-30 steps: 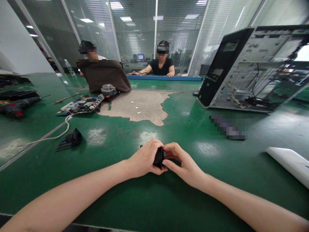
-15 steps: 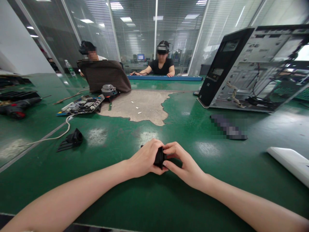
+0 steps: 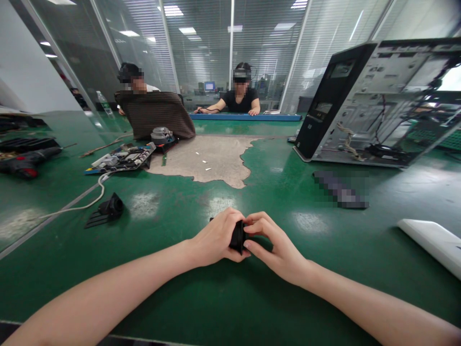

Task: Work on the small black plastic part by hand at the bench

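A small black part is held between my two hands over the green table, near the middle of the head view. My left hand is wrapped round it from the left and hides much of it. With bent fingertips and thumb, my right hand grips its right edge. Off to the left lies another black part with a round opening and flat prongs.
A circuit board, a cable and a power tool lie left. Right are an open computer case, a blurred dark object and a white object. Two people sit across, behind a brown cloth-like cover and a blue bar.
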Tool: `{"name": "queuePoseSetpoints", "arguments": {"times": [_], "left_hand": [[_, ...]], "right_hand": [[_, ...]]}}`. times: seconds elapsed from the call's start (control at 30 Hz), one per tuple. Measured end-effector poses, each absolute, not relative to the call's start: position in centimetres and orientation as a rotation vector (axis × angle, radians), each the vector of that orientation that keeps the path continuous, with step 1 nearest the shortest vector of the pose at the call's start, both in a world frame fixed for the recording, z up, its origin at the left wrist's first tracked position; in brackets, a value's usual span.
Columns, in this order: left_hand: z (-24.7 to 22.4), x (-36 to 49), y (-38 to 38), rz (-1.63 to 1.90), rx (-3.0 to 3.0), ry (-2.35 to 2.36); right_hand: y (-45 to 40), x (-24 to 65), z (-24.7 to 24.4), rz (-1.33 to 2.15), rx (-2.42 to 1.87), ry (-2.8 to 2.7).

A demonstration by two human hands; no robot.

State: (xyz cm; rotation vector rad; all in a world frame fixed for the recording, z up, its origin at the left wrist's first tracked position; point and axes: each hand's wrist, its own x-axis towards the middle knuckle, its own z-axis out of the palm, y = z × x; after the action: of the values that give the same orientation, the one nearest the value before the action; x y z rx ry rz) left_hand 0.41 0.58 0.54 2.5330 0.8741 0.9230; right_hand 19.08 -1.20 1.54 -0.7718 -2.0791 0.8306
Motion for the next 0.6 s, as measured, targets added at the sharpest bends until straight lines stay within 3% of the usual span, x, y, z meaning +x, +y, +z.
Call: {"name": "queuePoseSetpoints", "arguments": {"times": [0.23,0.6], "left_hand": [[0.52,0.44,0.57,0.927,2.549,0.883],[0.55,0.49,0.62,0.927,2.568,0.856]], "right_hand": [[-0.89,18.91,0.99,1.05,-0.809,-1.991],[-1.17,19.09,1.69,0.757,-0.767,-2.106]]}}
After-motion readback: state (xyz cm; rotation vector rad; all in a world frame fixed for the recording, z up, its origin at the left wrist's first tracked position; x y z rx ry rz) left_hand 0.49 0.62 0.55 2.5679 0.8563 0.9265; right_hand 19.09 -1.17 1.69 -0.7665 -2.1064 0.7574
